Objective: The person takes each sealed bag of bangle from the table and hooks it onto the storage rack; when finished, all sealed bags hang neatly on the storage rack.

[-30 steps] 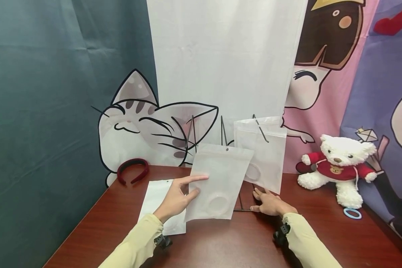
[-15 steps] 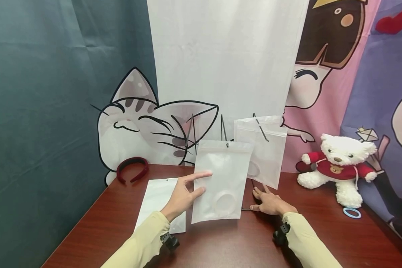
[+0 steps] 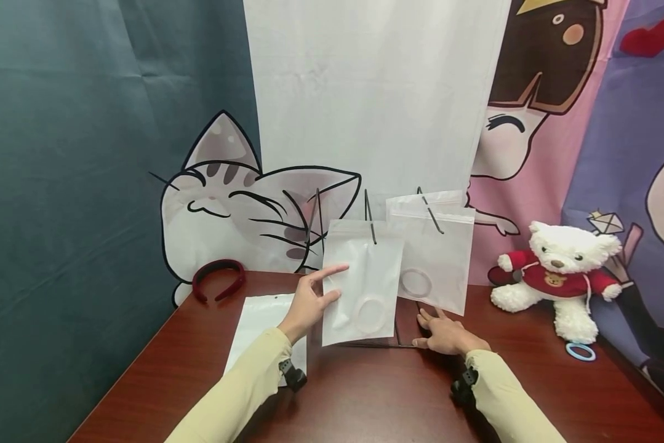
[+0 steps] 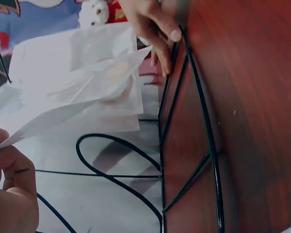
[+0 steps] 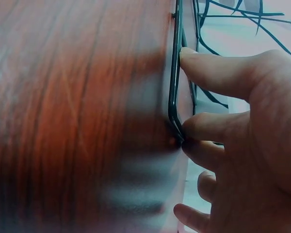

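A white zip-lock bag (image 3: pixel 359 277) with a round ring shape showing near its bottom hangs with its top at the middle hook of a black wire rack (image 3: pixel 372 224). At the bag's left edge, my left hand (image 3: pixel 308 306) pinches it between thumb and fingers; the left wrist view shows the edge of the bag (image 4: pixel 63 104) there. My right hand (image 3: pixel 445 332) rests its spread, fairly straight fingers on the rack's front right base corner, as the right wrist view also shows on the base rod (image 5: pixel 175 73). A second zip-lock bag (image 3: pixel 442 258) hangs from the right hook.
Another white bag (image 3: pixel 256 323) lies flat on the brown table (image 3: pixel 354 400) at the left. Behind it is a dark red headband (image 3: pixel 218 280). A white teddy bear (image 3: pixel 557 277) sits at the right, with a blue ring (image 3: pixel 581 352) by its foot.
My left hand has moved the bag back and up, and the middle hook now shows in front of the bag's top. The right hand has stayed at the rack's base.
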